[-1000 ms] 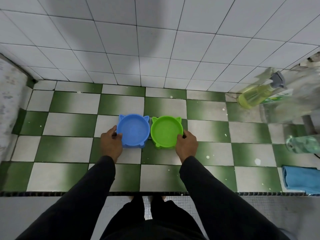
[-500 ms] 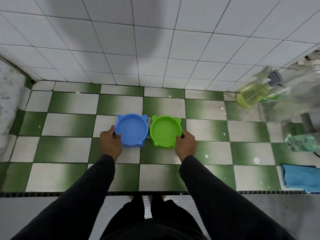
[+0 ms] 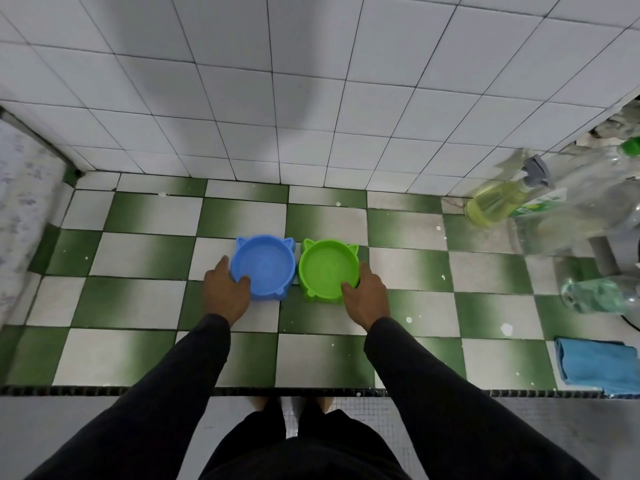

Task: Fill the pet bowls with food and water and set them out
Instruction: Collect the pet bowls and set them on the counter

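Two cat-eared pet bowls stand side by side on the green and white checked tile surface [image 3: 138, 254]. The blue bowl [image 3: 265, 263] is on the left, the green bowl [image 3: 329, 266] on the right, and both look empty. My left hand [image 3: 225, 292] grips the blue bowl's near left rim, thumb hooked over the edge. My right hand [image 3: 367, 296] grips the green bowl's near right rim in the same way. Both bowls rest flat on the tiles.
A spray bottle of yellow liquid [image 3: 498, 202] lies at the far right by the white tiled wall [image 3: 311, 98]. Clear plastic bottles [image 3: 599, 296] lie near it. A folded blue cloth [image 3: 595, 365] sits at the right front edge.
My thumbs have come over the bowl rims, where before the hands only lay against the bowls' sides. The bowls stay where they were.
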Motion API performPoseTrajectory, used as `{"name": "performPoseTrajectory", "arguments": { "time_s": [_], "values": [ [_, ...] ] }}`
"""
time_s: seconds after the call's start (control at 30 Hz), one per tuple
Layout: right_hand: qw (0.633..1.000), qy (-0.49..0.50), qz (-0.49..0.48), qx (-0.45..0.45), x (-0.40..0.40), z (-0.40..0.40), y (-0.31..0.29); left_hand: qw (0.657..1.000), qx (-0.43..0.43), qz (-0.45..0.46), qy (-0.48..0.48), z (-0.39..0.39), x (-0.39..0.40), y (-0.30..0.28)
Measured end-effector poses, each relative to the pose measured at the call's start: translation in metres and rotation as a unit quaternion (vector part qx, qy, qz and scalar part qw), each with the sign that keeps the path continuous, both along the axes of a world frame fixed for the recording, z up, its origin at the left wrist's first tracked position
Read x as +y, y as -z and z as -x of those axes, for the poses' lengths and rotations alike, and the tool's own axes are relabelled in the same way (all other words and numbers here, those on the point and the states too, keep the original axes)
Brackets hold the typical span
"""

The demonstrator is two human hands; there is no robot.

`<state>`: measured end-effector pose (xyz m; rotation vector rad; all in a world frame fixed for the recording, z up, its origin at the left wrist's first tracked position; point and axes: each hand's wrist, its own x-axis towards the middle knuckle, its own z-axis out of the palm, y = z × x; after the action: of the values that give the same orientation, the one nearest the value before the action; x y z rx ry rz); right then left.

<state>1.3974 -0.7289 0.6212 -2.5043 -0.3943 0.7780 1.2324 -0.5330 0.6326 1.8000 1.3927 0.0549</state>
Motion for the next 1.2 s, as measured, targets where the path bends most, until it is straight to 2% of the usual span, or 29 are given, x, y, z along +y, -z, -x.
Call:
{"name": "performPoseTrajectory", "arguments": {
  "time_s": [0.13,0.27,0.47,0.57,0.9,1.2],
  "values": [
    [0.997,-0.066,0.03,-0.024,-0.005,-0.003,-0.016,0.999,0.019,-0.01,0.024,0.003,-0.005,-0.013],
    [0.977,-0.171,0.078,-0.098,-0.007,-0.005,-0.037,0.993,0.063,-0.047,0.09,0.011,-0.01,-0.036],
    [0.94,-0.286,0.116,-0.142,-0.002,-0.014,-0.066,0.945,0.198,-0.118,0.233,0.017,-0.008,-0.063],
    [0.927,-0.323,0.131,-0.141,0.001,-0.019,-0.082,0.923,0.234,-0.132,0.275,0.015,-0.006,-0.076],
    [0.897,-0.395,0.135,-0.144,0.021,-0.016,-0.124,0.927,0.184,-0.2,0.257,0.03,-0.009,-0.115],
    [0.881,-0.438,0.084,-0.155,0.077,0.03,-0.171,0.94,0.185,-0.201,0.203,0.093,0.006,-0.156]
  ]
}}
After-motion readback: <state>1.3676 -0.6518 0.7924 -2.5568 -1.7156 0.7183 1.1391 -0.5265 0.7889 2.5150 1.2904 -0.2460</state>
